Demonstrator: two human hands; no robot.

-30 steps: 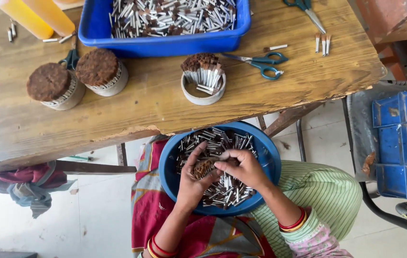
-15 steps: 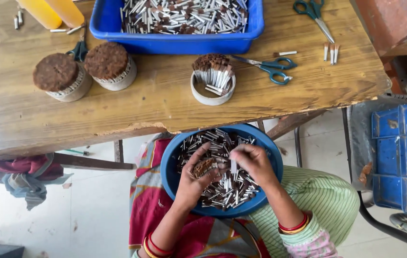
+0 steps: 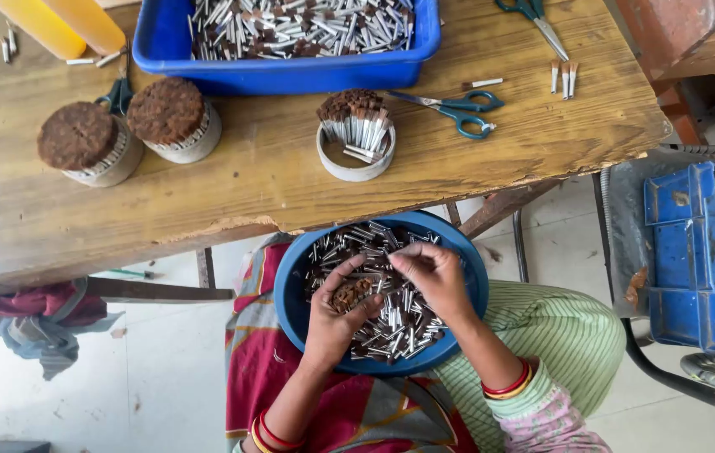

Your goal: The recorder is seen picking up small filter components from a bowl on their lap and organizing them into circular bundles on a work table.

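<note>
The left hand [image 3: 334,323] is curling its fingers around a small bundle of brown-tipped sticks [image 3: 352,294], gripping them upright so the brown ends are facing the camera. The right hand [image 3: 435,277] is pinching its fingertips [image 3: 398,258] together just beside the bundle, on its far right side; whether a stick is sitting between them I cannot tell. Both hands are working over the round blue bowl [image 3: 294,306] on the person's lap, where loose silver sticks [image 3: 404,327] are lying in all directions, their long axes crossing.

Beyond the bowl, on the wooden table [image 3: 232,180], a white ring [image 3: 356,164] is holding a partly filled standing bunch. Left of the bowl's far edge, two full rings [image 3: 127,126] are standing. Blue scissors [image 3: 458,109] are lying right of the white ring, a blue tray [image 3: 290,71] of sticks behind it. No labels are showing.
</note>
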